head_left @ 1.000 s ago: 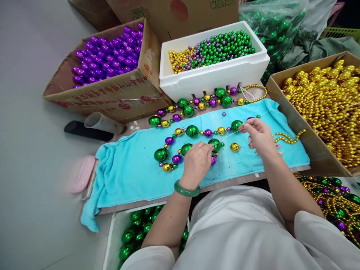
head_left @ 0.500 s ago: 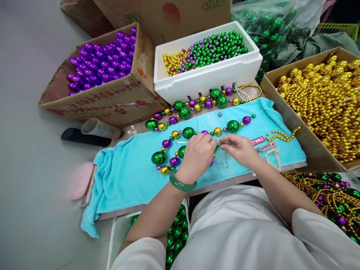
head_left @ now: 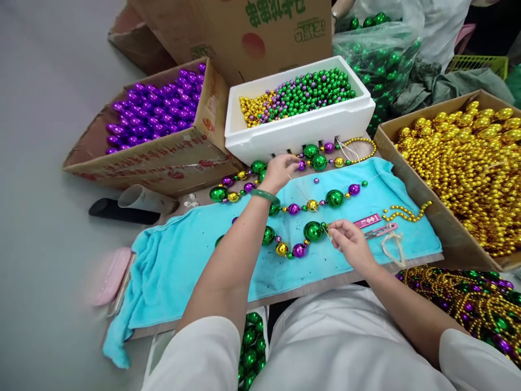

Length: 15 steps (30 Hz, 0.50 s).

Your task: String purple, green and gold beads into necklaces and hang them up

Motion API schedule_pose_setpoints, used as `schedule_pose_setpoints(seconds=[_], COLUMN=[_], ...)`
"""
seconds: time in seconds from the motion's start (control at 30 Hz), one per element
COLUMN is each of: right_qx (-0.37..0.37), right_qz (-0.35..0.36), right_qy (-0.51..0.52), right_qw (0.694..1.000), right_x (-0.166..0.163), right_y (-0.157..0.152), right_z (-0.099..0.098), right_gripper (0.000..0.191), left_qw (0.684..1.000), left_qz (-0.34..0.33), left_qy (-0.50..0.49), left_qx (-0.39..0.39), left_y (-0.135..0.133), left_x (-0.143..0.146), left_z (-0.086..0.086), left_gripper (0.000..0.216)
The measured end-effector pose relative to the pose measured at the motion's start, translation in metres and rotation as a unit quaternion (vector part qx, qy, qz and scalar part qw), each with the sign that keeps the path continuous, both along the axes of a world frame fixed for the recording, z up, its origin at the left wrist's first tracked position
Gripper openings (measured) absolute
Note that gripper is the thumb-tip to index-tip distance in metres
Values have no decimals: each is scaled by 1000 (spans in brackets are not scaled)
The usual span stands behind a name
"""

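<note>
A strand of green, purple and gold beads (head_left: 313, 231) lies on a turquoise towel (head_left: 183, 260). My right hand (head_left: 350, 241) pinches the thread at the strand's end, just right of a large green bead. My left hand (head_left: 280, 168), with a green bangle on the wrist, is stretched forward with its fingers closed over a second bead strand (head_left: 321, 155) that lies before the white foam box (head_left: 301, 127). A thin thread runs back from that hand towards the towel.
A cardboard box of purple beads (head_left: 158, 111) stands at the left and a box of gold beads (head_left: 459, 157) at the right. Small snips (head_left: 378, 232) lie on the towel's right end. Green beads (head_left: 250, 347) sit in a container by my lap.
My left hand left the strand on the towel and reached forward to the strand by the foam box. My right hand moved slightly right and now pinches the strand's end.
</note>
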State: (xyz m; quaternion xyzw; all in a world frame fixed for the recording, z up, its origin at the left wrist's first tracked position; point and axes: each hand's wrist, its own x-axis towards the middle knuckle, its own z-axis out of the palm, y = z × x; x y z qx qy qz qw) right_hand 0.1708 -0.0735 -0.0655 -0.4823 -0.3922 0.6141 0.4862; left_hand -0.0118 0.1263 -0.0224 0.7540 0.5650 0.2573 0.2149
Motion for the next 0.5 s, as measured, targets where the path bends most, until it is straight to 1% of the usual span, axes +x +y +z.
schedule_pose_setpoints(seconds=[0.03,0.1,0.17,0.2,0.27,0.37,0.4,0.43,0.47,0.5], right_qx=[6,21,32,37,44,41,38,36,33,30], right_qz=[1,4,9,12,9,-31,-48,-64,-75,-83], right_qy=[6,7,3,-1,-15,-53,-63,-69,-70,-69], right_qw=[1000,1000,999,999,999,997,996,995,994,994], right_x=[-2,-6,-7,-7,-5,2,5,8,11,12], right_y=[-3,-8,-11,-11,-11,-8,-6,-4,-2,0], right_z=[0,0,-1,-2,-5,-10,-11,-13,-14,-14], right_gripper=[24,22,20,19,17,18,19,19,20,20], left_qw=[999,994,989,988,985,977,965,943,907,860], left_qz=[-14,-42,-46,-40,-19,20,31,39,44,45], left_qy=[-17,-46,-70,-80,-103,-146,-189,-255,-336,-419], left_qx=[-37,-94,-120,-125,-135,-154,-177,-211,-250,-289], left_y=[5,7,3,2,0,-2,-5,-9,-13,-19], left_x=[6,23,38,44,51,47,43,39,34,29], left_z=[-12,-33,-50,-55,-59,-54,-49,-44,-39,-34], left_gripper=[16,10,12,14,17,10,9,10,13,16])
